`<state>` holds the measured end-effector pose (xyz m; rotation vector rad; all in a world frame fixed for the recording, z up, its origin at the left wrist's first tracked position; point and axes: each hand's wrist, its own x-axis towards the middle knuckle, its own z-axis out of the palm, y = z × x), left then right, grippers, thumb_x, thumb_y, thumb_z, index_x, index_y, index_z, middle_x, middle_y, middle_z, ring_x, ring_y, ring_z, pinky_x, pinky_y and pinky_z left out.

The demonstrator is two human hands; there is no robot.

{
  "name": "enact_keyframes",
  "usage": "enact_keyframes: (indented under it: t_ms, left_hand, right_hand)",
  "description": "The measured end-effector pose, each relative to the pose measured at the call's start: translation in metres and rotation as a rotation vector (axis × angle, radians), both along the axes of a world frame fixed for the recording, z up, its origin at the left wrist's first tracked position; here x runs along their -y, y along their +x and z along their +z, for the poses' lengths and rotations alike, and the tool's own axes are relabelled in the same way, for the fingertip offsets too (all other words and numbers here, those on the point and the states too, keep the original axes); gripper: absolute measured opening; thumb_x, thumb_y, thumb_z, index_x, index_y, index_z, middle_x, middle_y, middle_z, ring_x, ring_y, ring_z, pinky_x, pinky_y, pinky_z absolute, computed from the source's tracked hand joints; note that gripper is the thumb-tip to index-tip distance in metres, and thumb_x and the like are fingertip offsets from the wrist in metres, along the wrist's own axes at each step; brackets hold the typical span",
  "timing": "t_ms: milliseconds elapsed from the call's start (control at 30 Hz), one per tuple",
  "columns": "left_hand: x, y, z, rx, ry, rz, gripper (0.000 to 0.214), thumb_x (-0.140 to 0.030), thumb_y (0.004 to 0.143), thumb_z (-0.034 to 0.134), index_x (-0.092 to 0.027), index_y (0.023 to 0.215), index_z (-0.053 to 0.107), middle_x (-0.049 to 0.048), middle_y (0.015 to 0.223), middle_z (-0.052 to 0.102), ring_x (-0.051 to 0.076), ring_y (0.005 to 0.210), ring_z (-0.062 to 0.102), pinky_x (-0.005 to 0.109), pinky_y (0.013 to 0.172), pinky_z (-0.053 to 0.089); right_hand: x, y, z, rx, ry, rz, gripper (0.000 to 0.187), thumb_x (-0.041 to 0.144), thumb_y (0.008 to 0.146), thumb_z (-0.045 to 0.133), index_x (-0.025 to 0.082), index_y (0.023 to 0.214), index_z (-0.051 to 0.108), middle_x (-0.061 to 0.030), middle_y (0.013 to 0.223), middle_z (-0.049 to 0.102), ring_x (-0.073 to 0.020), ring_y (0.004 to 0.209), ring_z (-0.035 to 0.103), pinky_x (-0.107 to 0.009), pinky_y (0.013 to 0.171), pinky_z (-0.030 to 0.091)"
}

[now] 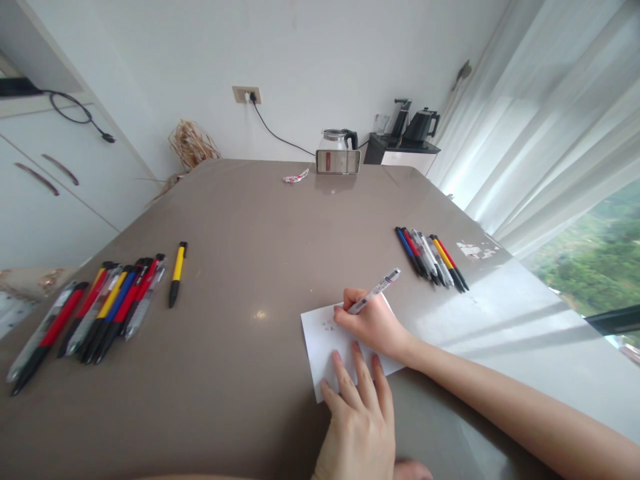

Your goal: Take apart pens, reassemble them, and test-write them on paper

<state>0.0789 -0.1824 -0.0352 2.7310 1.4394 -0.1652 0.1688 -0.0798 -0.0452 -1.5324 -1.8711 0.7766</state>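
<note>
A white sheet of paper [316, 350] lies on the table, with a few small dark marks near its upper part. My left hand [357, 417] rests flat on the lower part of the sheet, fingers spread. My right hand [373, 323] is closed around a white and clear pen [383, 285], its side resting on the paper. The pen leans up to the right, and its tip is hidden behind my fingers by the marks.
Several coloured pens [117, 300] lie in a row at the left, with a yellow pen [177, 273] apart from them. More pens [431, 259] lie at the right. A phone [338, 161] leans before a glass pot [334, 138] at the far edge. A crumpled wrapper [296, 177] lies nearby.
</note>
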Motion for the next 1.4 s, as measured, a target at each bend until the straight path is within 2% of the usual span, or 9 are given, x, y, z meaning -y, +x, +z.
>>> enact_keyframes:
  t_ms: [167, 300, 433, 533, 800, 1400]
  left_hand:
    - [0.0010, -0.0004, 0.0005, 0.006, 0.033, 0.026, 0.092, -0.074, 0.057, 0.041, -0.012, 0.125, 0.040, 0.0257, 0.127, 0.034, 0.048, 0.110, 0.036, 0.056, 0.069, 0.045]
    - [0.0006, -0.0004, 0.0019, -0.010, 0.045, 0.012, 0.092, -0.074, 0.058, 0.040, -0.011, 0.124, 0.042, 0.0261, 0.126, 0.034, 0.049, 0.108, 0.038, 0.054, 0.067, 0.047]
    - [-0.0001, 0.0000, 0.0016, -0.018, 0.056, 0.002, 0.091, -0.074, 0.057, 0.040, -0.011, 0.124, 0.042, 0.0262, 0.125, 0.036, 0.048, 0.107, 0.039, 0.054, 0.067, 0.047]
    - [0.0000, 0.0000, 0.0014, -0.023, 0.067, 0.000, 0.092, -0.074, 0.057, 0.040, -0.010, 0.123, 0.043, 0.0262, 0.125, 0.036, 0.049, 0.106, 0.039, 0.054, 0.066, 0.047]
    - [0.0000, -0.0006, 0.0022, -0.023, 0.076, -0.007, 0.091, -0.075, 0.057, 0.039, -0.011, 0.122, 0.044, 0.0258, 0.124, 0.038, 0.048, 0.105, 0.041, 0.053, 0.065, 0.048]
    - [0.0001, -0.0009, 0.0026, -0.035, 0.079, -0.005, 0.092, -0.075, 0.058, 0.038, -0.011, 0.123, 0.042, 0.0257, 0.125, 0.037, 0.048, 0.106, 0.040, 0.053, 0.066, 0.048]
  right_hand:
    - [-0.0001, 0.0010, -0.0006, -0.034, -0.005, -0.005, 0.020, 0.023, 0.067, 0.048, 0.018, 0.052, 0.037, 0.0059, 0.045, 0.032, -0.0061, 0.043, 0.029, -0.019, 0.042, 0.024]
    - [-0.0003, 0.0026, 0.0012, -0.085, -0.019, -0.008, 0.019, 0.029, 0.071, 0.049, 0.018, 0.058, 0.040, 0.0051, 0.050, 0.040, -0.0069, 0.047, 0.035, -0.018, 0.043, 0.028]
    - [0.0001, 0.0042, 0.0036, -0.062, 0.015, 0.043, 0.010, 0.024, 0.068, 0.052, 0.019, 0.066, 0.044, 0.0044, 0.059, 0.049, -0.0072, 0.052, 0.041, -0.018, 0.048, 0.031]
    - [0.0004, 0.0045, 0.0038, -0.042, 0.016, 0.061, 0.010, 0.023, 0.065, 0.054, 0.019, 0.066, 0.045, 0.0041, 0.061, 0.051, -0.0074, 0.053, 0.043, -0.018, 0.048, 0.031]
    - [0.0017, 0.0025, -0.0011, -0.032, 0.020, -0.027, 0.023, 0.027, 0.069, 0.049, 0.018, 0.052, 0.036, 0.0057, 0.046, 0.034, -0.0065, 0.045, 0.031, -0.019, 0.042, 0.024]
    - [0.0019, 0.0016, -0.0023, -0.010, 0.019, -0.005, 0.021, 0.021, 0.066, 0.048, 0.018, 0.051, 0.033, 0.0056, 0.046, 0.033, -0.0064, 0.045, 0.029, -0.019, 0.042, 0.024]
